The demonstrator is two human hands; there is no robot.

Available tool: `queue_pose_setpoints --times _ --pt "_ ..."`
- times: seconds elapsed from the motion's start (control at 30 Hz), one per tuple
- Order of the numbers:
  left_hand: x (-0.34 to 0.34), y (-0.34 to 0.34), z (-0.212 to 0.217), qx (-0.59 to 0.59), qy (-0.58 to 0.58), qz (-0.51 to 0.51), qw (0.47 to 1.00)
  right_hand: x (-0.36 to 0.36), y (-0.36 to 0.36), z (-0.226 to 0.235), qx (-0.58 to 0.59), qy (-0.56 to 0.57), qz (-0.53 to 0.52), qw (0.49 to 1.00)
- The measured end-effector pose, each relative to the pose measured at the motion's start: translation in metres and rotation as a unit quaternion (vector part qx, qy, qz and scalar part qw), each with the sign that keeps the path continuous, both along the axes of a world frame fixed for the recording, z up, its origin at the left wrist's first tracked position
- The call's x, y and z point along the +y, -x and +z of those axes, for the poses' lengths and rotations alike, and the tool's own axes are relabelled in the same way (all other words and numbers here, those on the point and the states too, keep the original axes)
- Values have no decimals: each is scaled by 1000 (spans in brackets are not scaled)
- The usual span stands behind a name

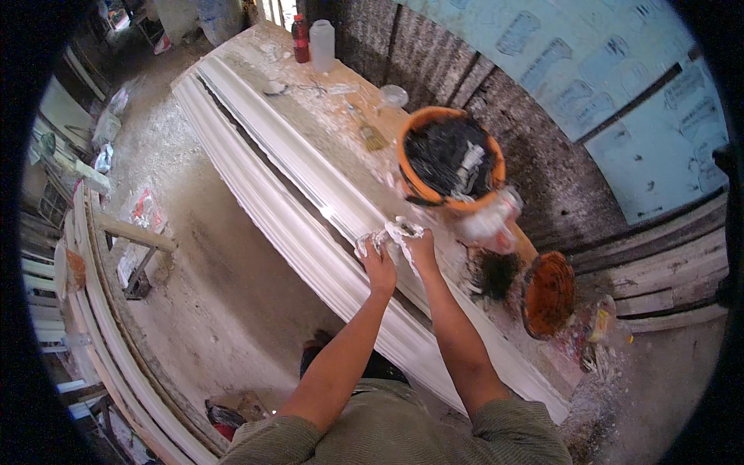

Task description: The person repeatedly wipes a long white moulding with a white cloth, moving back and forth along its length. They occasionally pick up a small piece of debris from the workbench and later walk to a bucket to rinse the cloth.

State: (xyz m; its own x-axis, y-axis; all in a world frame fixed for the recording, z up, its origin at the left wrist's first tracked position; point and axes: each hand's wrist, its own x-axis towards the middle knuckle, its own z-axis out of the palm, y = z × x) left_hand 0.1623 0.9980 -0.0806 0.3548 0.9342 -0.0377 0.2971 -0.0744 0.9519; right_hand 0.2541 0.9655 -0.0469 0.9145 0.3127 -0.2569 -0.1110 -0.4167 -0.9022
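Observation:
My left hand (377, 262) and my right hand (418, 249) are close together over a long white ribbed moulding (279, 161) on the bench. Both hands are closed, their fingers smeared with wet white paste. A white-coated, stringy wad (404, 229) with a dark middle shows at the fingers of my right hand. What my left fingers hold, if anything, is too small to make out. Parallel to the first, nearer my body, runs a second long white moulding (256, 190), with a dark gap between them.
An orange bucket (404, 159) lined with black plastic stands right of my hands, near an orange-brown basin (549, 294). A brush (372, 138), a red bottle (300, 40) and a translucent jug (322, 46) are farther along the bench. More long strips (116, 325) lie at the left.

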Motion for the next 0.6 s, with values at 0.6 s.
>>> queue_pose_setpoints --times 0.6 --pt "-444 14 -2 -9 26 -37 999 -456 2 -50 -15 -17 7 1000"
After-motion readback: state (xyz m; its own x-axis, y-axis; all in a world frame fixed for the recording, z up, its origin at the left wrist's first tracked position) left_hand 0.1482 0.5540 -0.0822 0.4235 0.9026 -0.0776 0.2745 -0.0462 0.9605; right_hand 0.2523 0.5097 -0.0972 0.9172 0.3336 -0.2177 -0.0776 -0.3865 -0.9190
